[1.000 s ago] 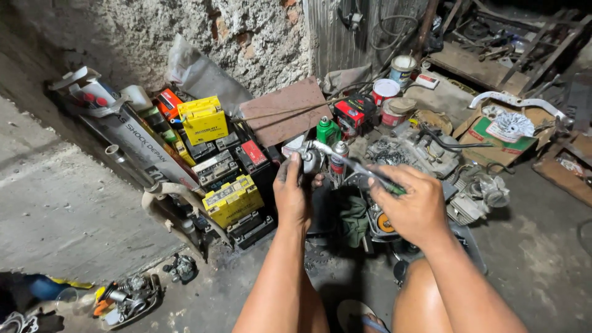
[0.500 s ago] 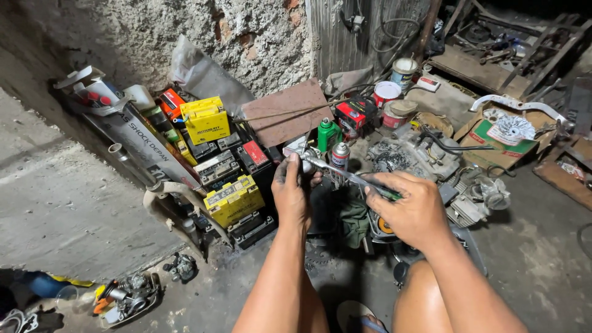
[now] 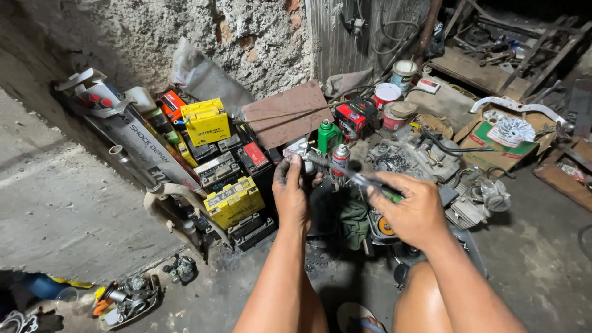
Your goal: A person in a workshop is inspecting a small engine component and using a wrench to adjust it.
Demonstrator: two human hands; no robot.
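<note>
Because the small metal part (image 3: 303,161) is pinched only in the left hand (image 3: 291,192), held in the air above the cluttered floor, a hard push from the screwdriver (image 3: 361,179) clamped in the right hand (image 3: 412,209) could slip its tip toward the fingers or knock the part loose. Grime and shadow hide where the tip meets the part; the engine (image 3: 431,163) beyond blurs into the clutter.

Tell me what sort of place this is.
Most likely a small motorbike repair workshop. An engine sits on the bare concrete floor, yellow and black batteries are stacked against a rough wall, and the left hand and right hand work a tool on a small metal part.
</note>
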